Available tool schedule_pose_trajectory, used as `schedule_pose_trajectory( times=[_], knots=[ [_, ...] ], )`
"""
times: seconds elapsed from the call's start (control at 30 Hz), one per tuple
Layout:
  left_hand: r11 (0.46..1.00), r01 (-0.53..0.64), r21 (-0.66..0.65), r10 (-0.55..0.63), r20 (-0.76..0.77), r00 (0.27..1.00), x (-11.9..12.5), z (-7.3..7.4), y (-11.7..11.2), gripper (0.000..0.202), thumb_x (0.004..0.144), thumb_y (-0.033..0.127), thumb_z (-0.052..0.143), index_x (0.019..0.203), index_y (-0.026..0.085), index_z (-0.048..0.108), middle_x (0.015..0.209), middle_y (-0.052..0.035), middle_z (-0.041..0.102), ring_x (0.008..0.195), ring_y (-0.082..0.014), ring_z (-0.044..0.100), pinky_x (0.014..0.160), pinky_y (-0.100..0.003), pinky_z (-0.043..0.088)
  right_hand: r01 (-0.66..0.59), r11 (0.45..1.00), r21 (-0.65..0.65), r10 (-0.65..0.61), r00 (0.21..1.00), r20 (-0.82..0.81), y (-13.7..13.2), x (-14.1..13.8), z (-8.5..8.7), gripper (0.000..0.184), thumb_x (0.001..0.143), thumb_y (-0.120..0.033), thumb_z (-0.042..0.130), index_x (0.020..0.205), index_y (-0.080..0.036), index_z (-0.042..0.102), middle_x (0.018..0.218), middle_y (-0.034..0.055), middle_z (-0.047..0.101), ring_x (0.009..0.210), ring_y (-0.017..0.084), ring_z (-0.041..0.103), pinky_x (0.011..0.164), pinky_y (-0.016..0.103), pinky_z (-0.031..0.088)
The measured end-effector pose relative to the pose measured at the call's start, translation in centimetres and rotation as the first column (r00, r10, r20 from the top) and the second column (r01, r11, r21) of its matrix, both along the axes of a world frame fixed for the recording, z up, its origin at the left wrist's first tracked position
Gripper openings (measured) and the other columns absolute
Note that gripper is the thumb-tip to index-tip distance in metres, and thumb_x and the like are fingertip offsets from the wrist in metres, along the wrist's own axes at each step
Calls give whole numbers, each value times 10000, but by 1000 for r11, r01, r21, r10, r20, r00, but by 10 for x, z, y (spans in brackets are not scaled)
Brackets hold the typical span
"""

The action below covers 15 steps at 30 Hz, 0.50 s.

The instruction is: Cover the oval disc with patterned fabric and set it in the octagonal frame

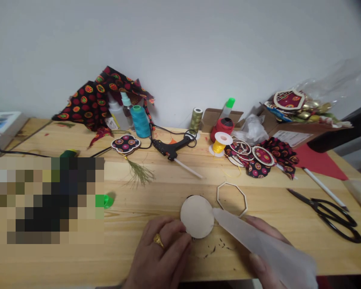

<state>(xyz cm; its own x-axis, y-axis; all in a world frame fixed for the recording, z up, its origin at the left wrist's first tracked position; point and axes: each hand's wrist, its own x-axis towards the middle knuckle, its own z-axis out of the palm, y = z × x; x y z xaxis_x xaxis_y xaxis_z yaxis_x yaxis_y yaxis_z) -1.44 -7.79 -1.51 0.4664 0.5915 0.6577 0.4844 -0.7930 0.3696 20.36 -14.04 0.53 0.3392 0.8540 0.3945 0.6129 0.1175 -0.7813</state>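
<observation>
A pale round disc [197, 216] lies flat on the wooden table, with a sliver of dark material showing under its rim. My left hand [165, 251], wearing a gold ring, pinches the disc's lower left edge with bent fingers. In my right hand [263, 249] is a translucent white glue bottle [267, 251], tilted so its nozzle meets or nearly meets the disc's right edge; contact is hard to tell. Just behind the nozzle lies a thin octagonal wooden frame [232, 198]. Small dark scraps [215, 249] are scattered in front of the disc.
Black scissors [327, 214] and a white pencil-like stick [325, 188] lie at right. Behind are a glue gun [173, 148], a tasselled flower-shaped ornament [125, 143], thread spools [140, 121], patterned fabric [90, 100] and a filled cardboard box [295, 130]. A blurred patch covers the left.
</observation>
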Motion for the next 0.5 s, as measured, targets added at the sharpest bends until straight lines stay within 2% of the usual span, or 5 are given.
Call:
schedule_pose_trajectory(
  times=[0.1,0.23,0.37,0.5],
  knots=[
    [1000,-4,1,4,-8,1000,0,-2,0,183,817,36,562,896,128,699,899,-89,692,883,-217,563,768,-345,515,51,998,-33,-53,995,-86,-1,2,-3,287,784,-437,661,991,-238,682,881,47,758,693,206,727,589,242,589],
    [1000,-1,-3,1,3,1000,0,-3,1,189,819,35,558,917,117,698,900,-95,693,890,-217,566,762,-340,517,84,985,-153,-113,976,-187,1,3,0,276,748,-406,694,971,-246,667,666,-14,718,427,139,614,408,202,500],
    [1000,13,-7,-13,2,1000,1,-5,-2,197,807,39,574,945,112,693,922,-94,703,913,-224,568,796,-355,508,77,981,-178,-120,963,-242,13,-3,10,248,700,-400,723,898,-256,686,568,-44,675,412,130,588,392,190,484],
    [1000,-1,-15,2,18,1000,1,-14,-7,228,807,73,572,1001,127,679,980,-90,707,959,-248,562,839,-402,489,48,983,-175,-101,948,-303,26,-12,15,210,696,-366,719,871,-251,702,641,-34,717,443,118,607,411,178,499]
  ],
)
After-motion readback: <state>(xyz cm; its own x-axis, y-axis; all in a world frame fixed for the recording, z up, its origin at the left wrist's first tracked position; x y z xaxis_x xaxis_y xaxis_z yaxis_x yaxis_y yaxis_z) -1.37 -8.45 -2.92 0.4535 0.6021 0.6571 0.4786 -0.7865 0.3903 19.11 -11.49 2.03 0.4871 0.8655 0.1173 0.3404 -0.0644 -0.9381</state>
